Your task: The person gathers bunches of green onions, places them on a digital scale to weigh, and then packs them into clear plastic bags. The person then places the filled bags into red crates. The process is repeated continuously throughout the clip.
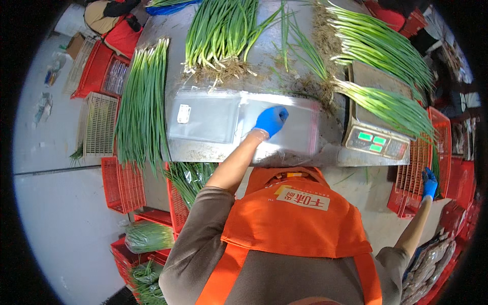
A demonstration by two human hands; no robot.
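Observation:
My left hand (271, 119), in a blue glove, rests over a stack of clear plastic bags (299, 131), its fingers curled; whether it pinches a bag cannot be told. More clear bags (213, 118), one with a white label, lie to its left. My right hand (429, 183), also blue-gloved, is at the right beside a red plastic crate (413, 171); its fingers are partly bent and its grip is unclear. A bunch of green onions (385, 105) lies across the digital scale (375, 143), its leaves hanging past the right edge. Rooted green onions (225, 34) lie behind the bags.
Green onions (143, 106) lie along the metal table's left edge, and a large pile (381, 45) lies at the back right. Red crates (124, 187) stand at both sides; bagged green onions (148, 236) sit lower left. A person (110, 23) is at the upper left.

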